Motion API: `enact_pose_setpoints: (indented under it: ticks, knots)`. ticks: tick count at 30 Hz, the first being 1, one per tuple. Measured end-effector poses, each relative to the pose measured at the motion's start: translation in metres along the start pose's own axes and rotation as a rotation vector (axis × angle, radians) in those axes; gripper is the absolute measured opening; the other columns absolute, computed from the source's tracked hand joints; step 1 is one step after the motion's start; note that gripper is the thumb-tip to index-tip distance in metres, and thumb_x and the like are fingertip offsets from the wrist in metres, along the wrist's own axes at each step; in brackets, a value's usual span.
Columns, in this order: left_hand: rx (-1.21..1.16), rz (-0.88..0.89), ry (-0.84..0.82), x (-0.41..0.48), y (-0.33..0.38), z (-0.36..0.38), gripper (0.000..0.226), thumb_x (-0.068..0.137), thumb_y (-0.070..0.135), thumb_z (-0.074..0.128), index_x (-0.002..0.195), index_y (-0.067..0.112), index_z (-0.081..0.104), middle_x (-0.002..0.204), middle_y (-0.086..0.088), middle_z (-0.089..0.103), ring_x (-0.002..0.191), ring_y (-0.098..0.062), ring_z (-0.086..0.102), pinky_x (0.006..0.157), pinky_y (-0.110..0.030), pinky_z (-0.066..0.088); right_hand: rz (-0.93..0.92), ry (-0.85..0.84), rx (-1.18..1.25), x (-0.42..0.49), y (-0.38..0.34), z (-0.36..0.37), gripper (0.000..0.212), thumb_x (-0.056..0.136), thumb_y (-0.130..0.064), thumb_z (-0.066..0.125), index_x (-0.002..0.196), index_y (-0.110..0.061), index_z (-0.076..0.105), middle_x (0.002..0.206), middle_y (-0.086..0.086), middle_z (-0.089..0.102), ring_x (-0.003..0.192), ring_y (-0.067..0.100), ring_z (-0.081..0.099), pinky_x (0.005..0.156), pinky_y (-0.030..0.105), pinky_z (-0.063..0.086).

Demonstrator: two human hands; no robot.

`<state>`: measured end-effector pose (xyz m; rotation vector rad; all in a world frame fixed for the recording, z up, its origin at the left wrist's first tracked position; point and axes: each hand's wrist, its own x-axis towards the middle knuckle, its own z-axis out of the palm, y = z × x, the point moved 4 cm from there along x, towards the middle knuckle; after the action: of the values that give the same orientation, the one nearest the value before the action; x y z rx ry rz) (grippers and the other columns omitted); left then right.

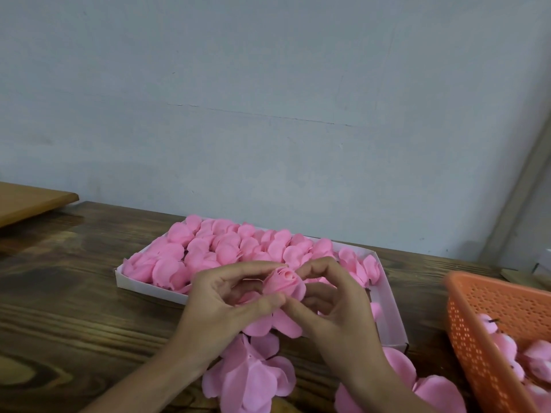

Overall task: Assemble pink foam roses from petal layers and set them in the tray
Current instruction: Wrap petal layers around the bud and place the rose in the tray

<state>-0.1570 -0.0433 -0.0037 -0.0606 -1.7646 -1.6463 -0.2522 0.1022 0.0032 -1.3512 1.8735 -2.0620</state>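
Over the near edge of the white tray (149,289), both hands are working on one pink foam rose (284,283). The left hand (217,302) has its fingers (253,268) curled round the bud from the left side, thumb tucked in underneath. The right hand (343,311) mirrors it, fingers (316,268) bent over the top right of the bud and the thumb pinching in low, so the two thumbs pretty much meet under the flower. So the rose is up off the counter (74,293), held between the two hands, with a flat petal layer (277,323) fanning out just below them.

The tray behind is packed with finished pink roses (226,248) across the far and left parts, and there's bare tray floor showing along the right side.

On the counter close to the person, just in front of the tray, lie loose petal layers (250,374), spread flat, with more off to the right (399,365). An orange mesh basket (477,323) sits at the right edge with more pink pieces (536,353) inside. Far left there's a lighter wooden board (26,204), and a plain pale wall (268,84) runs behind everything.
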Motion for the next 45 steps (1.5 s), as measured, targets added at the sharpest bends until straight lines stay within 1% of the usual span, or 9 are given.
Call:
enact_pose_setpoints:
  ticks: [6,11,17,20,25,28,31,40,45]
  knots:
    - [-0.024,-0.026,0.09,0.003,-0.007,-0.004,0.039,0.071,0.009,0.086,0.108,0.018,0.081,0.107,-0.006,0.08,0.104,-0.025,0.076,0.087,-0.029,0.061,0.05,0.002,0.061,-0.001,0.004,0.0,0.015,0.094,-0.013,0.075,0.098,-0.027,0.072,0.082,0.009,0.078,0.08,0.025,0.077,0.07,0.04,0.063]
    - [0.009,-0.002,0.063,0.004,-0.007,-0.004,0.038,0.073,0.006,0.087,0.11,0.015,0.081,0.107,-0.007,0.08,0.103,-0.025,0.076,0.087,-0.03,0.062,0.023,0.055,0.055,0.003,0.006,-0.004,0.011,0.09,-0.01,0.076,0.093,-0.021,0.077,0.085,0.005,0.078,0.081,0.023,0.076,0.074,0.039,0.062]
    - [0.022,0.053,0.016,0.004,-0.003,-0.001,0.037,0.076,0.006,0.086,0.11,0.021,0.081,0.108,-0.005,0.08,0.105,-0.024,0.076,0.087,-0.029,0.061,-0.002,0.065,0.037,0.002,0.007,-0.006,0.016,0.094,-0.003,0.071,0.092,-0.018,0.076,0.092,0.005,0.076,0.086,0.027,0.074,0.075,0.054,0.061]
    - [0.037,0.103,0.0,0.005,-0.001,-0.001,0.034,0.076,0.005,0.086,0.107,0.019,0.082,0.111,-0.007,0.079,0.107,-0.026,0.074,0.088,-0.032,0.062,-0.041,0.055,0.038,0.003,0.003,-0.005,0.019,0.094,0.0,0.07,0.092,-0.018,0.076,0.099,0.003,0.076,0.096,0.023,0.072,0.078,0.045,0.062]
    - [0.033,0.127,0.016,0.005,0.001,-0.003,0.03,0.075,0.007,0.085,0.102,0.02,0.083,0.108,-0.009,0.077,0.103,-0.03,0.074,0.084,-0.029,0.061,-0.052,0.025,0.061,0.001,0.002,-0.001,0.015,0.091,-0.007,0.077,0.094,-0.021,0.073,0.112,0.002,0.074,0.105,0.026,0.072,0.077,0.047,0.064]
    - [0.017,0.101,0.023,0.006,0.0,-0.004,0.031,0.073,0.015,0.092,0.102,0.021,0.083,0.107,-0.009,0.078,0.103,-0.029,0.075,0.085,-0.029,0.061,-0.057,0.029,0.035,0.0,0.0,0.0,0.035,0.08,-0.012,0.086,0.107,-0.028,0.07,0.123,-0.003,0.069,0.102,0.019,0.073,0.073,0.029,0.062]
    - [-0.004,0.065,0.042,0.006,0.0,-0.005,0.037,0.068,0.02,0.093,0.103,0.021,0.081,0.103,-0.009,0.08,0.099,-0.028,0.076,0.085,-0.031,0.062,0.0,0.006,0.064,0.001,0.004,0.0,0.055,0.079,-0.003,0.086,0.122,-0.031,0.068,0.114,-0.001,0.074,0.097,0.022,0.074,0.074,0.028,0.061]
    - [-0.053,0.098,-0.012,0.007,0.0,-0.004,0.03,0.069,0.015,0.089,0.098,0.016,0.082,0.104,-0.012,0.077,0.101,-0.031,0.074,0.088,-0.029,0.06,-0.027,-0.038,0.012,0.001,-0.002,0.001,0.026,0.082,0.004,0.082,0.097,-0.018,0.081,0.102,0.0,0.077,0.099,0.018,0.073,0.074,0.029,0.062]
    - [-0.078,0.037,0.013,0.006,-0.006,-0.006,0.044,0.06,0.013,0.093,0.102,0.018,0.078,0.104,-0.015,0.078,0.1,-0.033,0.076,0.085,-0.03,0.061,-0.03,-0.056,0.05,0.001,0.0,0.002,0.022,0.08,0.001,0.083,0.094,-0.016,0.078,0.103,0.0,0.077,0.1,0.013,0.074,0.076,0.022,0.059]
